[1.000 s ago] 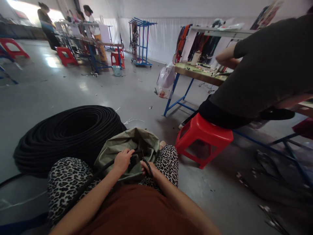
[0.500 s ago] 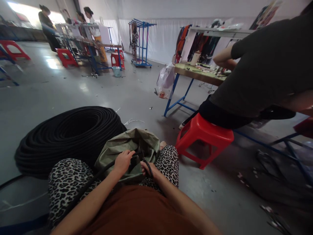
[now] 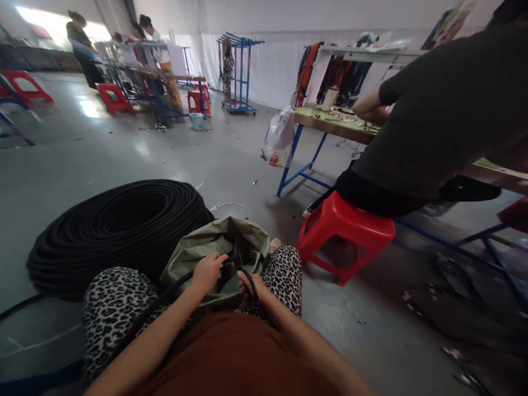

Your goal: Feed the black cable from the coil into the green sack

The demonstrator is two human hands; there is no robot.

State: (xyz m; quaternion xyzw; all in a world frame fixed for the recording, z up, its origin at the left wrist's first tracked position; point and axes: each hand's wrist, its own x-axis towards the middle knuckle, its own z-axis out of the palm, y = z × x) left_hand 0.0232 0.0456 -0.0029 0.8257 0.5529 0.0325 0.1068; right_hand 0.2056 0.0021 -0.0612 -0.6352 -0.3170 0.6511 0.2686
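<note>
Between my knees a green-grey sack (image 3: 185, 250) stands with its mouth gaping. Above its opening, my left hand (image 3: 209, 269) is closed around a thick black cord (image 3: 177, 283), which runs back along my left forearm. The cord's front end sticks out past my fingers. My right hand (image 3: 249, 285) grips a pair of scissors (image 3: 249, 281) by the dark handles. Their blades meet the cord just in front of my left fingertips; whether they cut into it is too small to tell. Dark pieces inside the sack are partly hidden by my hands.
A large coil of black cord (image 3: 119, 231) lies on the floor at my left. To my right a person (image 3: 445, 115) sits on a red stool (image 3: 350, 220) at a table (image 3: 325, 122). A plastic bag (image 3: 280, 135) hangs from that table. Several people work farther back.
The scissor blades have shifted slightly and now look closer together at the cord. My left hand stays in place. The seated person's arm has moved a little to the left.
</note>
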